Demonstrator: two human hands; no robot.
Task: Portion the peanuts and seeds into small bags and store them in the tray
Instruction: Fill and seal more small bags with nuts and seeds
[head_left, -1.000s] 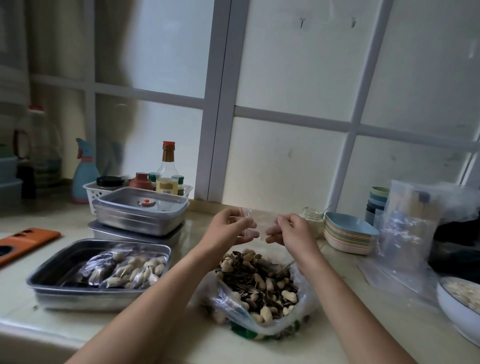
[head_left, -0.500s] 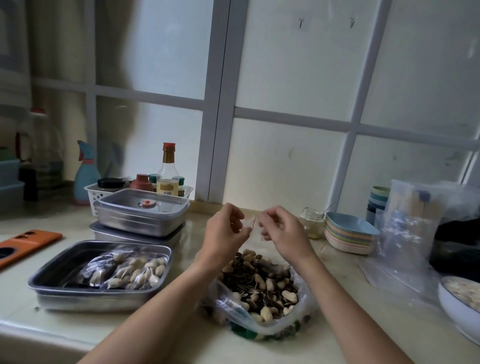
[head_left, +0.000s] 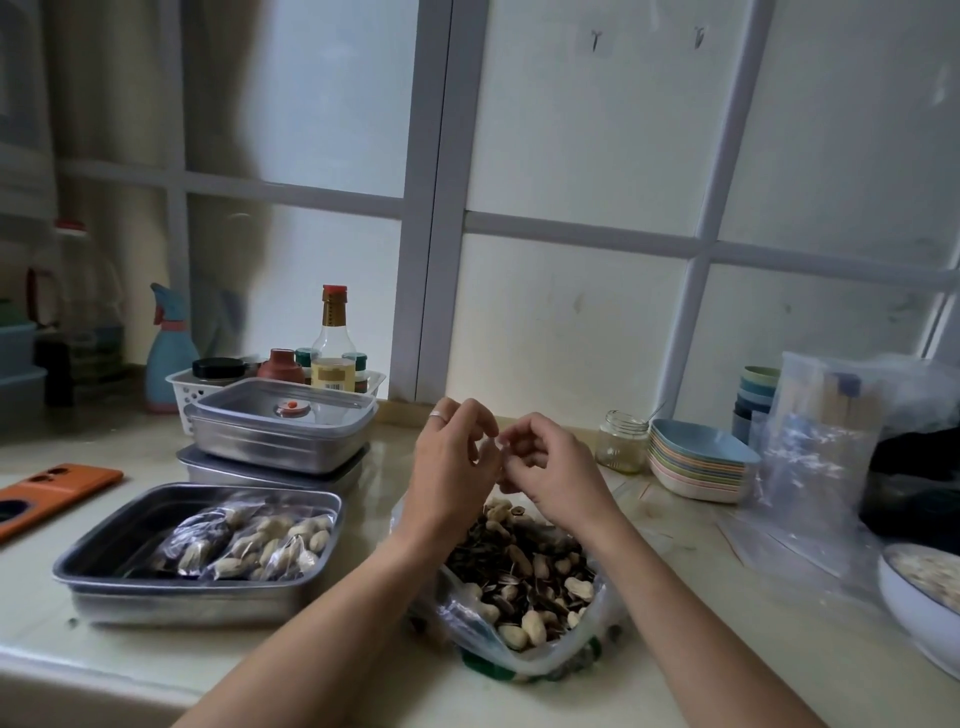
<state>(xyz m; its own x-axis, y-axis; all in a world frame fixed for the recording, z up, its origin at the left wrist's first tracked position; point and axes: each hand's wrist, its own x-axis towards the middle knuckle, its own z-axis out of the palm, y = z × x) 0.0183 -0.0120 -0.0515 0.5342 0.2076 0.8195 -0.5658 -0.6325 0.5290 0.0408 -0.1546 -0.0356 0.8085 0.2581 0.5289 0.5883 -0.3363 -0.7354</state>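
Both grips are curled, left hand (head_left: 457, 467) and right hand (head_left: 553, 470) fingertip to fingertip at frame centre. We cannot tell whether a small bag is pinched there, though we expect such film to be light, limp and slippery, best held at its mouth edges. Below them the sack of peanuts and seeds (head_left: 524, 587) sits open on the bench (head_left: 130, 654), the tray (head_left: 119, 535) with two filled bags (head_left: 260, 545) at lower left; a second ago the hands stood apart, clear film between them.

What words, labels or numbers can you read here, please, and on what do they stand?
No text is legible.
Sauce bottle: yellow label with a barcode, lettering too blurred to read.
Big bag of peanuts and seeds: green print at its bottom edge, too crumpled to read.
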